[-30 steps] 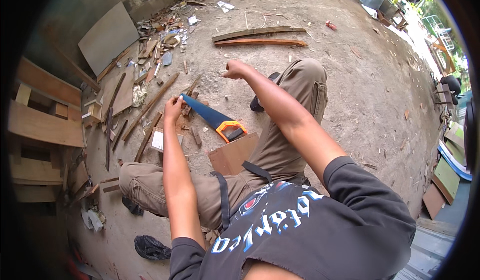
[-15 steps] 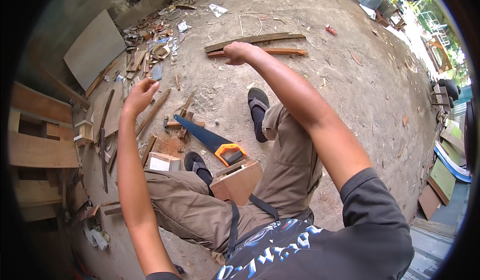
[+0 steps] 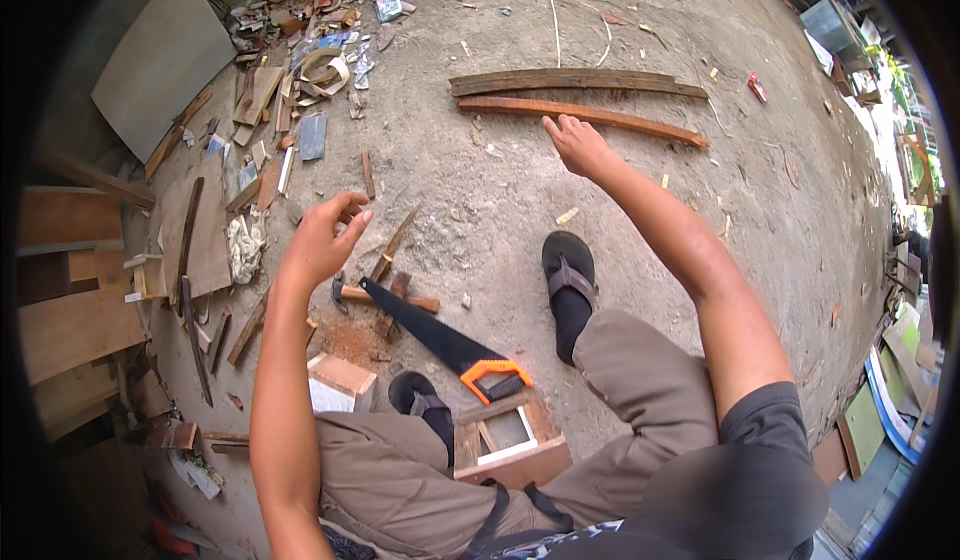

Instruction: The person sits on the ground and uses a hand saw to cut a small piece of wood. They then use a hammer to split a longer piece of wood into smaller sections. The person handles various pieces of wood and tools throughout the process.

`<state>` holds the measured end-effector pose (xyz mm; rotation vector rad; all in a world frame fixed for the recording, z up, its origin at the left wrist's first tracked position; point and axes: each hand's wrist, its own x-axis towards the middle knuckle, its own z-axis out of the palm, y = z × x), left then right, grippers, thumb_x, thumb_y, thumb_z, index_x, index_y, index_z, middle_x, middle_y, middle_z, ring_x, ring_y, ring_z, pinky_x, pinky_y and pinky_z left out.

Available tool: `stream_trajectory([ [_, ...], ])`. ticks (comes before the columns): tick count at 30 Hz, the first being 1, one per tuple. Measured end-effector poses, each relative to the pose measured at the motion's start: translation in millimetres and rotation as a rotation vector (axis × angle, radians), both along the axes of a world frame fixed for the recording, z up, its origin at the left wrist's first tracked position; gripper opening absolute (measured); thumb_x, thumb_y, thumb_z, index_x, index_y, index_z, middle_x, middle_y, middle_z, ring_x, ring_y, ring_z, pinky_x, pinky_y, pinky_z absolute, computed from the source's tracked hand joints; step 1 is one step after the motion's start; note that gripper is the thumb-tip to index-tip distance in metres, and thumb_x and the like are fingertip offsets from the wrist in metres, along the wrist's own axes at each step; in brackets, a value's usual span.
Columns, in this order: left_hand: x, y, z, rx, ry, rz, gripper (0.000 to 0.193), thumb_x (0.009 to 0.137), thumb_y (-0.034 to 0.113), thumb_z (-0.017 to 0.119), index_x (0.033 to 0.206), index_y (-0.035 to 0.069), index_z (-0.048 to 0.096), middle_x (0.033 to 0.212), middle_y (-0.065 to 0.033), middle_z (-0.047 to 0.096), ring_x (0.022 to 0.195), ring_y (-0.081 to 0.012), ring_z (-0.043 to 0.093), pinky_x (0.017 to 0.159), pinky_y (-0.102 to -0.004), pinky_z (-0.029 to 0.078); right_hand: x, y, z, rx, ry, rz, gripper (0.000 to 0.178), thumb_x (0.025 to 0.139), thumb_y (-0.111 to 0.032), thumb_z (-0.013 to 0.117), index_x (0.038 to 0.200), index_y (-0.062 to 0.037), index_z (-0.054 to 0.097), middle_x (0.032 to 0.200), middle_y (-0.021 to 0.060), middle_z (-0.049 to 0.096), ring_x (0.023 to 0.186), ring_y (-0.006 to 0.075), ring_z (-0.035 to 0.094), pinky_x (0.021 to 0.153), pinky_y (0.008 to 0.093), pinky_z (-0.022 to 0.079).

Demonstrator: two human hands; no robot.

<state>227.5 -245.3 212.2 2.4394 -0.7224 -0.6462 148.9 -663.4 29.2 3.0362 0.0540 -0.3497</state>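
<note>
1. Note left hand: held near the hammer, fingers half-curled with thumb apart, gripping nothing.
2. Observe small wooden box beside left foot. Cannot determine contents.
3. Check saw, laid across the hammer handle. Treat as unstable: if nudged by foot or hand, liable to rock or slide on that handle.
4. Keep skin away from the bare saw blade. Judge as a cut hazard to the left hand if lowered without looking.
5. Inspect wooden box with framed opening, placed between the legs, just beside the orange saw handle. Pale strip visible inside the opening; cannot make out anything loose within. Consider liable to tip if knocked by a knee.
6. Note right hand: fingers extended, slightly spread, holding nothing. Cannot confirm contact with the reddish wooden strip.
7. Locate that strip on the ground, ahead of right foot, near a weathered plank. Guard against splinters from rough edges.
8. Observe pale blue container, upper right. Cannot make out contents.
</note>
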Motion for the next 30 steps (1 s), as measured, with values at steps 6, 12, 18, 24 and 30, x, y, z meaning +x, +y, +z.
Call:
stream_trajectory([
  [6, 10.6, 1.6, -13.7, 0.026, 0.159, -0.044, 0.033, 0.092, 0.027, 0.063, 0.114, 0.001, 0.062, 0.096, -0.0133, 0.070, 0.089, -0.0237, 0.067, 0.074, -0.0356, 0.051, 58.1, -34.2, -74.1, -0.133, -0.167, -0.229, 0.055, 0.087, -0.011, 0.057, 0.138, -0.0010, 0.041, 0.120, 0.0161, 0.055, 0.117, 0.0298, 0.053, 0.102, 0.0508, 0.039],
  [12, 34.0, 28.6, -18.0, 0.142, 0.210, 0.097, 0.038, 0.092, 0.029, 0.064, 0.116, 0.000, 0.061, 0.103, -0.0145, 0.069, 0.096, -0.0244, 0.066, 0.079, -0.0365, 0.051, 74.5, -65.7, -69.7, -0.260, -0.022, 0.118, 0.034, 0.089, -0.015, 0.050, 0.120, -0.0026, 0.057, 0.116, 0.0111, 0.054, 0.117, 0.0253, 0.051, 0.102, 0.0485, 0.036],
  [18, 33.1, 56.7, -18.9, 0.213, 0.245, 0.178, 0.039, 0.091, 0.029, 0.064, 0.118, 0.001, 0.061, 0.107, -0.0150, 0.069, 0.098, -0.0254, 0.066, 0.081, -0.0376, 0.051, 106.9, -92.0, -77.4, -0.159, -0.218, 0.240, 0.046, 0.090, -0.012, 0.050, 0.135, -0.0022, 0.045, 0.147, 0.0154, 0.037, 0.143, 0.0264, 0.029, 0.114, 0.0475, 0.026],
  [24, 32.2, 73.1, -18.7, 0.193, 0.268, 0.229, 0.036, 0.093, 0.027, 0.062, 0.118, 0.002, 0.060, 0.104, -0.0134, 0.069, 0.097, -0.0239, 0.066, 0.081, -0.0367, 0.050, 157.4, -85.4, -86.5, -0.176, 0.081, -0.026, 0.084, 0.073, -0.032, 0.079, 0.140, -0.0033, 0.038, 0.135, 0.0147, 0.050, 0.133, 0.0273, 0.043, 0.108, 0.0518, 0.036],
  [30, 16.6, 98.7, -0.9, 0.235, 0.264, 0.288, 0.034, 0.093, 0.025, 0.062, 0.119, 0.003, 0.060, 0.104, -0.0124, 0.069, 0.097, -0.0228, 0.065, 0.082, -0.0365, 0.049, 143.2, -73.0, -54.8, -0.127, 0.129, 0.111, 0.096, 0.049, -0.042, 0.092, 0.123, -0.0034, 0.045, 0.119, 0.0107, 0.057, 0.112, 0.0272, 0.058, 0.095, 0.0436, 0.046],
])
